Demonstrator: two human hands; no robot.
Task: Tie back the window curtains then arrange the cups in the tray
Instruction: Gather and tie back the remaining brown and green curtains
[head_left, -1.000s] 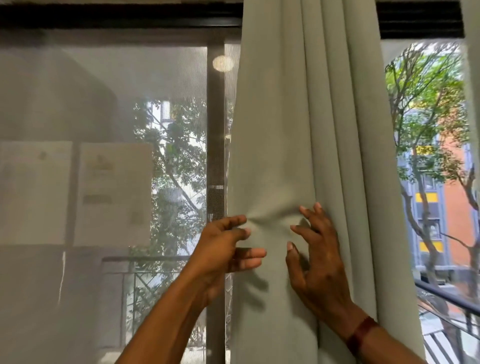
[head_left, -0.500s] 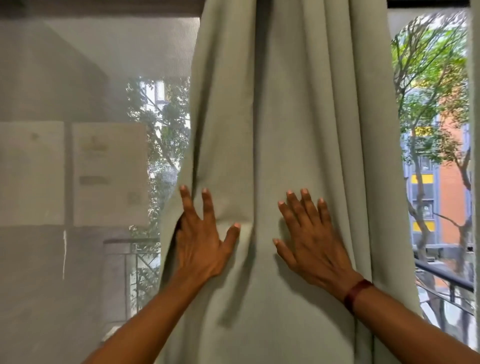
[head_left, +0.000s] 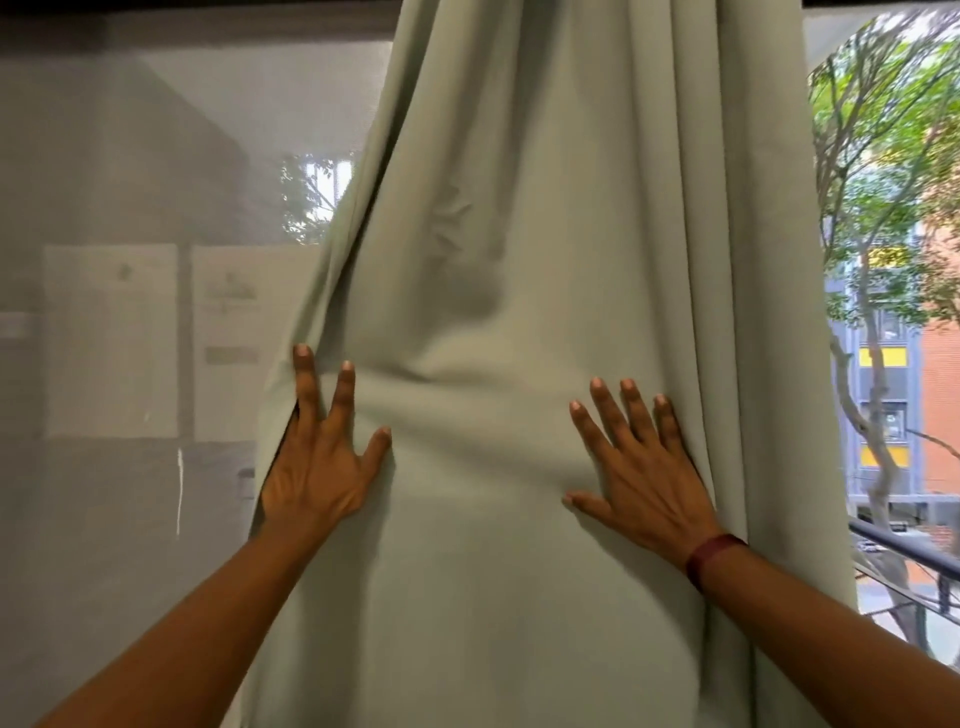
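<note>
No writing we can read anywhere here. Behind the sheer screen (head_left: 130, 156) on the left we see a left sheet (head_left: 111, 338) and a right sheet (head_left: 234, 332), each with grey smudges that may be print, far too hazy to make out. The curtain (head_left: 519, 260) shows us plain cloth. Outside on the right, the yellow panels (head_left: 883, 358) on the building (head_left: 940, 389) show no lettering we can read.
</note>
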